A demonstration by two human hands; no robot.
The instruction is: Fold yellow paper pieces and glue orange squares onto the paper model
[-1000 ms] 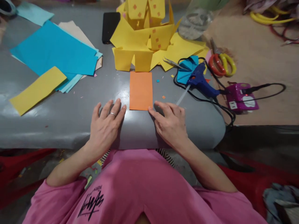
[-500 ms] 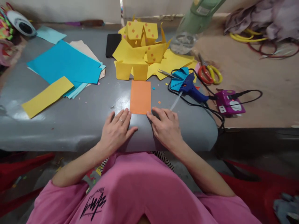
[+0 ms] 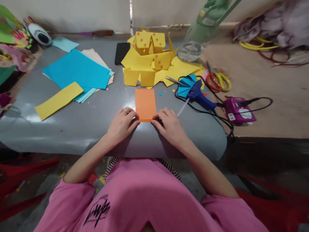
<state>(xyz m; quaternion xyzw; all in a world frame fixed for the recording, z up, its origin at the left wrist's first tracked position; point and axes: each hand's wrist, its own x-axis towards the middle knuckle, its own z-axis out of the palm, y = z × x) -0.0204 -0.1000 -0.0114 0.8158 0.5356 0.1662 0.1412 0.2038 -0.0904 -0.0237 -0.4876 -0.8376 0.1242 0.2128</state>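
A small orange paper (image 3: 145,104) lies on the grey table in front of me, with a narrow strip along its near edge that looks turned up. My left hand (image 3: 123,121) pinches its near left corner between thumb and fingers. At the near right corner, my right hand (image 3: 169,125) pinches the paper the same way. Just beyond the sheet stands a yellow paper model (image 3: 147,58) with orange spots and cut-out shapes.
To the left lie blue sheets (image 3: 74,69) and a yellow strip (image 3: 59,100). On the right are a blue glue gun (image 3: 201,98), small scissors (image 3: 177,80), red-and-yellow-handled scissors (image 3: 218,80), a purple power adapter (image 3: 238,109) and a green-topped bottle (image 3: 196,38). A black phone (image 3: 122,53) lies behind.
My left hand has gone from lying flat beside the paper to pinching its corner. My right fingers have closed on the other corner. The near edge now shows a narrow folded strip.
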